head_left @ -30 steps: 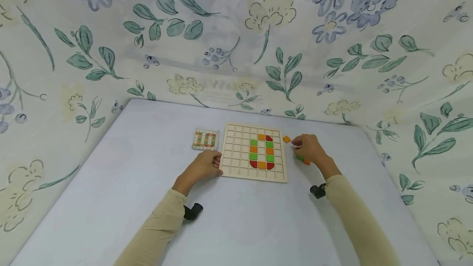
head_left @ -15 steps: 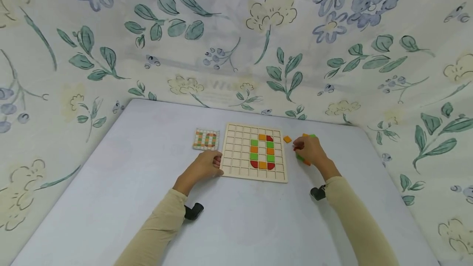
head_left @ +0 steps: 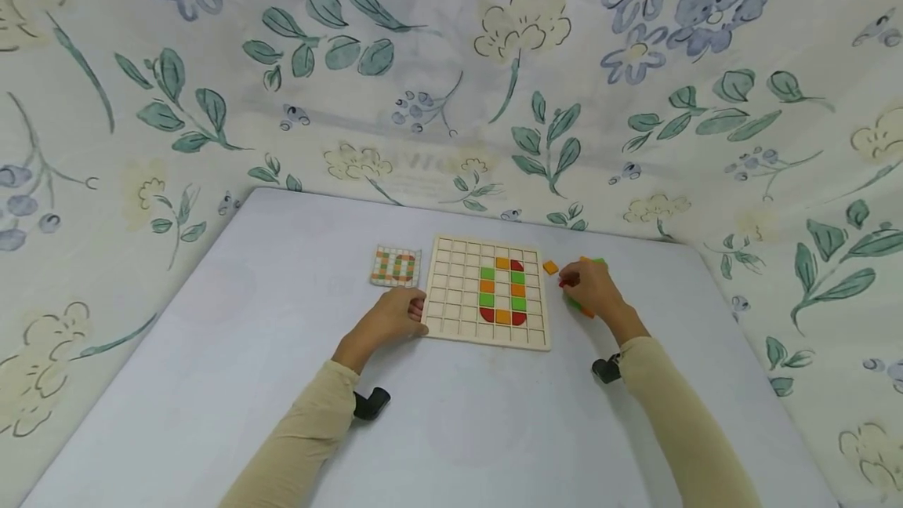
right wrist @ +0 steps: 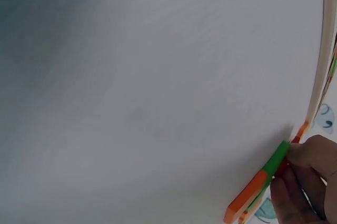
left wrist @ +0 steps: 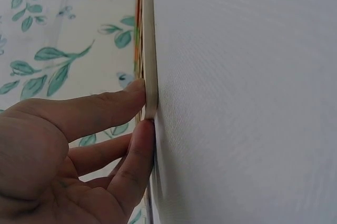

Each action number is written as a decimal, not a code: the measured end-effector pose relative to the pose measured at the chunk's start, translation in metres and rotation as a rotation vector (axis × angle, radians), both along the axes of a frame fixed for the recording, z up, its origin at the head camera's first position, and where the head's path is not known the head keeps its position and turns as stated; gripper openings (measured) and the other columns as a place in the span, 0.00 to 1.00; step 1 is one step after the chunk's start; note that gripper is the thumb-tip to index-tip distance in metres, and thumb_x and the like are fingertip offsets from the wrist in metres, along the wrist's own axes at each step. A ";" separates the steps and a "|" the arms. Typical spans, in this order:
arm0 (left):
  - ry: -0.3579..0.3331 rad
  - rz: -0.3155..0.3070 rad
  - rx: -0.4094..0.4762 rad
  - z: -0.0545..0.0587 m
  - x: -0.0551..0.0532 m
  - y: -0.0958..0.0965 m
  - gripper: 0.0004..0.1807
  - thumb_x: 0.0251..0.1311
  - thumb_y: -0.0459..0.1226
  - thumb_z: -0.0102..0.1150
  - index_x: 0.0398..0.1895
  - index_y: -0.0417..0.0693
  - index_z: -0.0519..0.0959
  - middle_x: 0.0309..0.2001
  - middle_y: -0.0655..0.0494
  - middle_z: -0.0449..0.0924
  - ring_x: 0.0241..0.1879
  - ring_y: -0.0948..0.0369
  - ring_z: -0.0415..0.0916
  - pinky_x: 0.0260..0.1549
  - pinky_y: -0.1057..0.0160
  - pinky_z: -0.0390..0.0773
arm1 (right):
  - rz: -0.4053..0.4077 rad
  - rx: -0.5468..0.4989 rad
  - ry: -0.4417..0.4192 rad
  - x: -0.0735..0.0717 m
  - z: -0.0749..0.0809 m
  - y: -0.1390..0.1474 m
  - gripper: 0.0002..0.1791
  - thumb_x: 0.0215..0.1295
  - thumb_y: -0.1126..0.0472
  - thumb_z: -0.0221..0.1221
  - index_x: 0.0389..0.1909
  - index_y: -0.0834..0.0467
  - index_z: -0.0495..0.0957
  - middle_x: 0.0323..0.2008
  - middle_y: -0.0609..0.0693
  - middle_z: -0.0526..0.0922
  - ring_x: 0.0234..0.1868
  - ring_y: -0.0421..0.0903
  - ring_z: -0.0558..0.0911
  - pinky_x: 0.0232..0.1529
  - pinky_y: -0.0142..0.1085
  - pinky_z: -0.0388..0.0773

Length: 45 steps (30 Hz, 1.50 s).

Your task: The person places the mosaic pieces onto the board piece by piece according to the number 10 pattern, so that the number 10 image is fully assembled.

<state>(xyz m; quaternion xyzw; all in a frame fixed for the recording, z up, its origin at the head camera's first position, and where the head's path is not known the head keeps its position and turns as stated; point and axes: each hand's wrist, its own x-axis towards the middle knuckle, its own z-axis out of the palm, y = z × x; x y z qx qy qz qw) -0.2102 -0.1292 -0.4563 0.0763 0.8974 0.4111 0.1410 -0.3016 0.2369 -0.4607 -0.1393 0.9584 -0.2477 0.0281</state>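
Note:
My left hand (head_left: pixel 392 314) holds the front left corner of a pale wooden grid board (head_left: pixel 451 296), thumb and fingers on its edge; the left wrist view shows the thumb (left wrist: pixel 105 109) against that edge. Green, orange and red tiles form an upright ring in the right part of the board. Right of the board, my right hand (head_left: pixel 591 286) pinches a small red tile (head_left: pixel 563 283), mostly hidden by the fingers. Loose green (right wrist: pixel 276 158) and orange (right wrist: pixel 246 196) tiles lie under and around this hand, partly covered by it.
One orange tile (head_left: pixel 550 267) lies alone near the board's right edge. A small pattern card (head_left: pixel 396 266) with a coloured grid is left of the board. All stand on a white table (head_left: pixel 451 429), with flowered cloth (head_left: pixel 423 116) rising behind and beside it.
My right hand's fingers have closed on a red tile, now seen at the fingertips. Loose tiles behind that hand have come into view. The left hand stays at the board's corner.

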 end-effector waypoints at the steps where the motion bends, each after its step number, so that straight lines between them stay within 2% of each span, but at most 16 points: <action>1: -0.004 0.002 0.001 0.000 0.000 0.000 0.33 0.48 0.25 0.71 0.60 0.26 0.70 0.41 0.47 0.76 0.41 0.55 0.73 0.45 0.58 0.76 | -0.002 -0.002 -0.006 0.000 0.000 -0.002 0.12 0.59 0.70 0.64 0.45 0.65 0.83 0.39 0.55 0.84 0.40 0.50 0.80 0.45 0.43 0.79; 6: -0.008 0.014 0.004 -0.001 0.002 -0.002 0.33 0.47 0.25 0.71 0.59 0.27 0.71 0.41 0.48 0.75 0.41 0.55 0.73 0.45 0.58 0.76 | 0.023 -0.047 0.023 -0.004 0.003 -0.023 0.13 0.60 0.69 0.63 0.46 0.65 0.83 0.41 0.56 0.83 0.41 0.51 0.77 0.45 0.43 0.78; 14: 0.002 0.013 0.008 -0.002 0.001 -0.001 0.33 0.47 0.25 0.72 0.59 0.26 0.71 0.40 0.48 0.75 0.40 0.56 0.73 0.44 0.59 0.76 | 0.104 -0.109 0.057 -0.010 0.008 -0.076 0.12 0.60 0.68 0.64 0.45 0.64 0.84 0.43 0.55 0.84 0.44 0.51 0.80 0.49 0.42 0.79; 20: 0.003 0.015 0.010 -0.002 0.002 0.001 0.34 0.47 0.25 0.72 0.60 0.27 0.71 0.40 0.49 0.75 0.40 0.56 0.72 0.44 0.58 0.76 | 0.215 -0.164 0.093 -0.015 0.006 -0.102 0.11 0.60 0.69 0.64 0.44 0.65 0.84 0.41 0.56 0.84 0.41 0.51 0.81 0.45 0.41 0.81; 26: -0.001 0.011 0.012 -0.001 0.002 0.002 0.34 0.47 0.25 0.72 0.60 0.27 0.71 0.40 0.50 0.75 0.40 0.56 0.72 0.44 0.59 0.76 | 0.241 -0.140 0.076 -0.021 0.003 -0.113 0.11 0.61 0.68 0.64 0.45 0.64 0.84 0.43 0.56 0.84 0.43 0.51 0.81 0.47 0.41 0.80; 38: -0.002 0.017 -0.002 -0.001 0.002 0.000 0.33 0.47 0.25 0.72 0.59 0.27 0.71 0.39 0.50 0.74 0.39 0.57 0.72 0.43 0.59 0.76 | 0.286 -0.104 0.021 -0.028 0.012 -0.123 0.10 0.62 0.71 0.62 0.44 0.65 0.84 0.43 0.57 0.85 0.44 0.52 0.83 0.47 0.41 0.81; 45: 0.003 0.012 0.000 -0.001 0.002 0.000 0.33 0.47 0.25 0.72 0.59 0.27 0.71 0.39 0.50 0.74 0.39 0.57 0.72 0.43 0.60 0.76 | 0.248 -0.084 -0.027 -0.032 0.012 -0.124 0.10 0.64 0.68 0.62 0.45 0.61 0.85 0.40 0.51 0.86 0.45 0.49 0.82 0.49 0.41 0.79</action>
